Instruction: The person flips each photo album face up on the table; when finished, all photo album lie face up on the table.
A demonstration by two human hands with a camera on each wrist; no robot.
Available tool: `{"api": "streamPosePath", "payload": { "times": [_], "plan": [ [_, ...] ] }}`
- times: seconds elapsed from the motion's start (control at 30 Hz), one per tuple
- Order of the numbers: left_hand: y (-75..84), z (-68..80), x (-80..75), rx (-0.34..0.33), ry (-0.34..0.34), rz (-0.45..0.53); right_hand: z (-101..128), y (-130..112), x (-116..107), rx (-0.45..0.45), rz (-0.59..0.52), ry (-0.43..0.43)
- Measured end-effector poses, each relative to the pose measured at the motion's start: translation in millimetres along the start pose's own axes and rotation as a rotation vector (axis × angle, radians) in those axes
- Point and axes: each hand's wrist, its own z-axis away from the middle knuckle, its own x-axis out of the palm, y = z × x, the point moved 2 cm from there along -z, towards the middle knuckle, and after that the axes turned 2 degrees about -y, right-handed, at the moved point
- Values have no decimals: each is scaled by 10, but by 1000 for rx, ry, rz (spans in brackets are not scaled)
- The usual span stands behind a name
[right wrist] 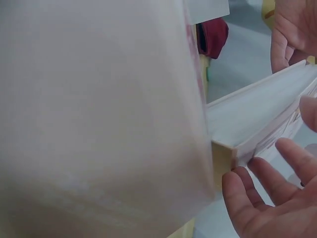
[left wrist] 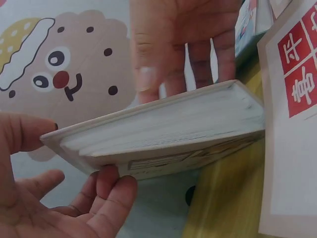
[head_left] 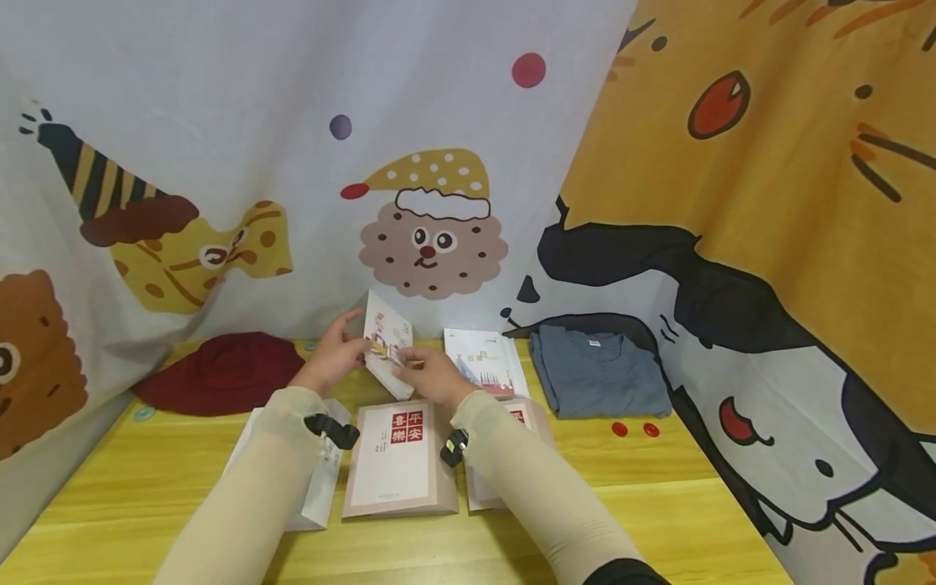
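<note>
Both hands hold a small book (head_left: pixel 387 329) tilted up above the back of the table, its printed cover in view. My left hand (head_left: pixel 332 357) pinches one edge; in the left wrist view the thumb lies on one cover and the fingers on the other. My right hand (head_left: pixel 439 375) holds the opposite side, thumb and fingertips at the cover near a corner. White page edges (left wrist: pixel 168 131) show between the covers. Below the hands, a pale pink book (head_left: pixel 391 463) with red character squares lies on the table, slightly raised along one side.
A similar pink book (head_left: pixel 483 483) sits under my right forearm, and a white one (head_left: pixel 322 491) under my left. A white illustrated book (head_left: pixel 486 361), folded blue-grey shirt (head_left: pixel 600 370) and dark red hat (head_left: pixel 227 374) line the back. Red discs (head_left: pixel 634 429) lie before the shirt.
</note>
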Motion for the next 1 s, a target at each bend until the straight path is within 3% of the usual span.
{"api": "streamPosePath", "payload": {
  "times": [0.3,0.63,0.83,1.0],
  "plan": [
    [-83,-17,57,-17,-9,84,20,-70,10,-61,-68,-32],
    [-198,14,98,-48,-191,69,33,-137,3,-75,-112,26],
    [-235,0,119,-48,-256,31,23,-142,-21,-15,-68,103],
    [-285,-57,146,-128,-302,2,10,-86,-17,68,-30,169]
  ]
}}
